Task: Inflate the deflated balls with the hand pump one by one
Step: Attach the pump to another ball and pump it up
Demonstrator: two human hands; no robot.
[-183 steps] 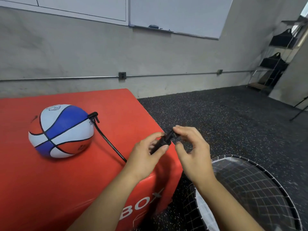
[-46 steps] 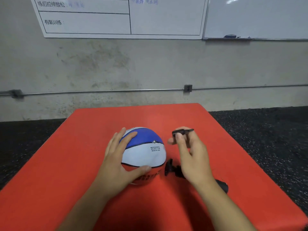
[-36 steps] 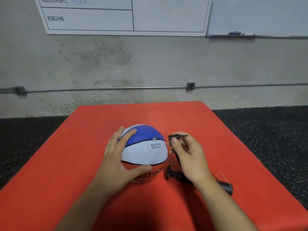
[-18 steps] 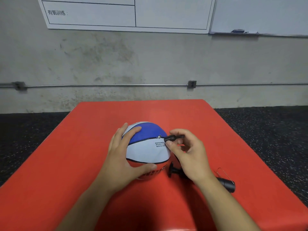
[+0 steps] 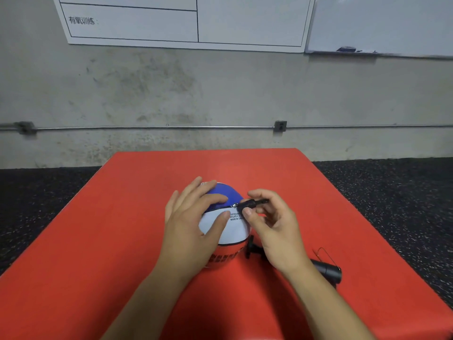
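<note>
A blue, white and red ball (image 5: 231,227) rests on the red box top (image 5: 122,217) in the middle of the view. My left hand (image 5: 193,222) lies spread over the ball's left side and grips it. My right hand (image 5: 272,224) pinches the black hose nozzle (image 5: 251,204) between thumb and fingers, with its metal needle tip touching the ball's valve at the blue and white seam. The black hand pump (image 5: 323,269) lies on the box behind my right wrist, partly hidden by it; its T handle (image 5: 250,249) shows beside the ball.
A thin wire clip (image 5: 324,253) lies by the pump. Dark speckled floor (image 5: 392,192) surrounds the box on both sides. A grey wall (image 5: 220,94) with whiteboards and a metal conduit rises close behind the box.
My right hand has carried the nozzle leftward until its needle meets the ball's valve. My left hand has slid further over the ball. The pump has stayed in place.
</note>
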